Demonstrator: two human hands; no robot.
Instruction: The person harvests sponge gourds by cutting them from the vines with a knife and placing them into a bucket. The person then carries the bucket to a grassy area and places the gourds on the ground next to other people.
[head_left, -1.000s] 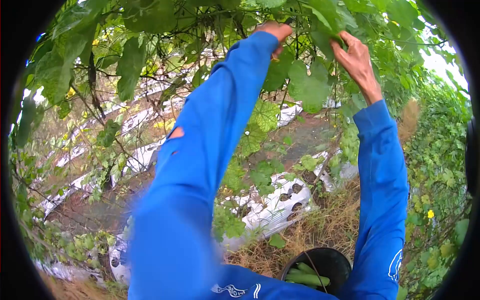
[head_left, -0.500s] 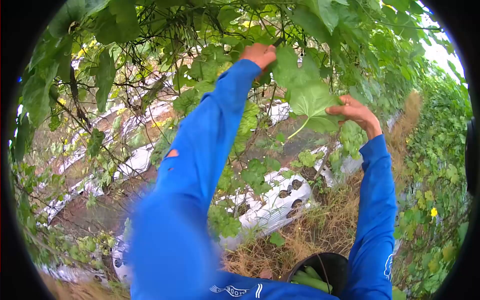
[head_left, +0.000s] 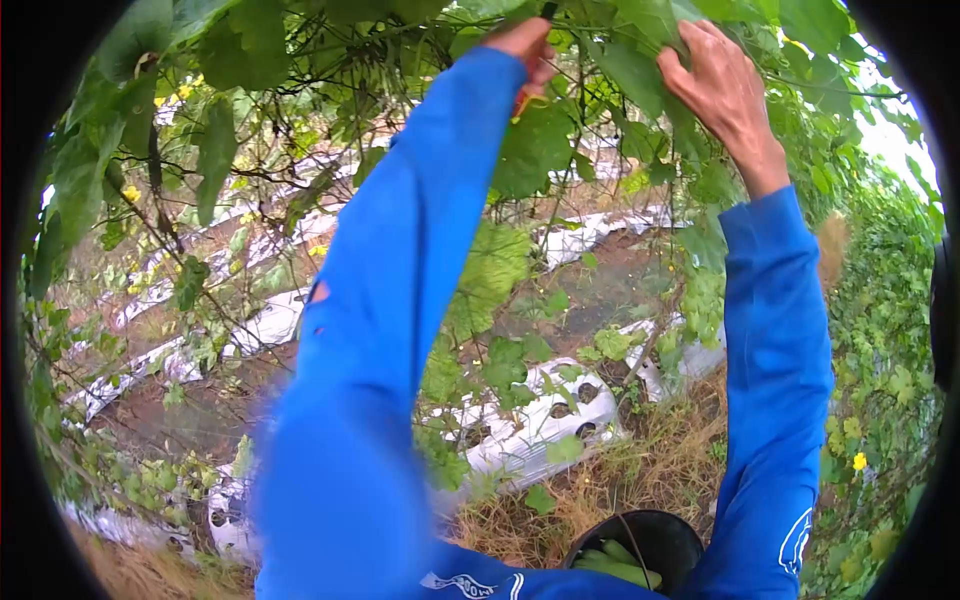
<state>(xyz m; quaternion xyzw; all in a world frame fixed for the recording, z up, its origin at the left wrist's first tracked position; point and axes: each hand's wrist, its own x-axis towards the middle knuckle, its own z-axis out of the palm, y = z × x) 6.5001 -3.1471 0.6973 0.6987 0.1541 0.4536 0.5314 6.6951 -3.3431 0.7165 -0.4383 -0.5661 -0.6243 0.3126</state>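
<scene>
My left hand is raised at the top among the vines, closed around a small tool with a dark tip and a red-and-yellow handle. Most of the tool is hidden by the fingers. Higher on the right, my right hand reaches up with thumb and fingers apart, at the edge of a broad green leaf. Below my left hand hangs another big leaf. A black bucket at my waist holds several long green fruits.
Leafy vines form a canopy overhead, with a thin stem running right. White plastic mulch with holes covers the beds below, beside dry grass. A leafy wall with a yellow flower stands at the right.
The cut leaf with its stalk has left my right hand, which has moved up into the canopy. My left hand has also risen with the tool. A pale leaf now shows over the white mulch.
</scene>
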